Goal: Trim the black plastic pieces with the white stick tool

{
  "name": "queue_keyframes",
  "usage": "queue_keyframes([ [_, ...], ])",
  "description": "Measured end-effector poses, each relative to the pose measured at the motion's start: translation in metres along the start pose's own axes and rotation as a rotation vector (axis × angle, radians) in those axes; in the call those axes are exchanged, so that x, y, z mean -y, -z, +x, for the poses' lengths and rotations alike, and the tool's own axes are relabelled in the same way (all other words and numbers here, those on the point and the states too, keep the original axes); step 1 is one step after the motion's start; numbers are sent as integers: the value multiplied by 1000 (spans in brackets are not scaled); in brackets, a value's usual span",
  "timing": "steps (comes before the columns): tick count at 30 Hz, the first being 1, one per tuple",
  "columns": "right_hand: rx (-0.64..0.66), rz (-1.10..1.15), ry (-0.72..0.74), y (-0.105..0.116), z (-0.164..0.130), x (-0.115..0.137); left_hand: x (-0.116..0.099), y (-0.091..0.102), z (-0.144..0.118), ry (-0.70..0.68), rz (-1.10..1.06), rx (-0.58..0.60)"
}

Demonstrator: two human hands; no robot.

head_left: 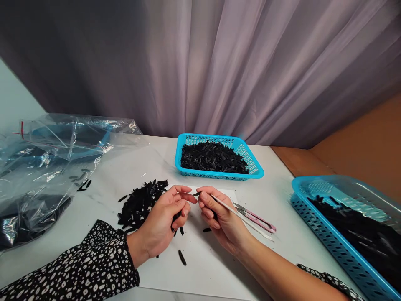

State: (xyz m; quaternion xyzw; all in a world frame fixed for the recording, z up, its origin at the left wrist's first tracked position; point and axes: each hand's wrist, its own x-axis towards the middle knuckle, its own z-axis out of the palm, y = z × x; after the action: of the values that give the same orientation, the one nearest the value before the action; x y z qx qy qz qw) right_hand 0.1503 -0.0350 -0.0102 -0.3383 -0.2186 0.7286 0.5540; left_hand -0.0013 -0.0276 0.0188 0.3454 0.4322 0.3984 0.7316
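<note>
black pieces (140, 205) lie by left hand (163, 221) gripping some; right hand (219, 217) pinches white stick (244, 217), scissors (257, 218) beside.

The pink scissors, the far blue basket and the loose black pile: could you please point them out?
pink scissors (261, 220): head view, on a pink handle.
far blue basket (179, 151): head view, on its left wall.
loose black pile (140, 202): head view, on its middle.

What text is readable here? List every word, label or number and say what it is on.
None: no readable word, label, brand or number shows. The plastic bag bears only a small red mark, not lettering. The blue baskets, the white sheet, the pink snips and both hands are unmarked.
</note>
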Motion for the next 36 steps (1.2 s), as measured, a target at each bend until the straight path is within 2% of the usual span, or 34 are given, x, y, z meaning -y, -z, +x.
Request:
queue_keyframes([
  [4,5,9,10,1,0,-1,3,1,3,-12,13,21],
  [14,50,-45,28,3,-1,-3,5,4,3,45,35,-47],
  [18,62,-93,50,1,-3,-4,-3,5,4,85,6,-12],
  [20,61,-151,93,0,-3,0,-11,4,5,84,-4,-34],
  [24,-6,-471,312,1,16,30,-26,1,5,100,-108,-114],
  [28,-123,-1126,789,6,62,76,-36,-1,5,109,-211,-130],
  [32,-54,-1285,775,12,101,106,-46,-3,6,103,-312,-158],
  [36,-1,-1320,754,7,104,107,-60,-1,7,63,-453,-213],
])
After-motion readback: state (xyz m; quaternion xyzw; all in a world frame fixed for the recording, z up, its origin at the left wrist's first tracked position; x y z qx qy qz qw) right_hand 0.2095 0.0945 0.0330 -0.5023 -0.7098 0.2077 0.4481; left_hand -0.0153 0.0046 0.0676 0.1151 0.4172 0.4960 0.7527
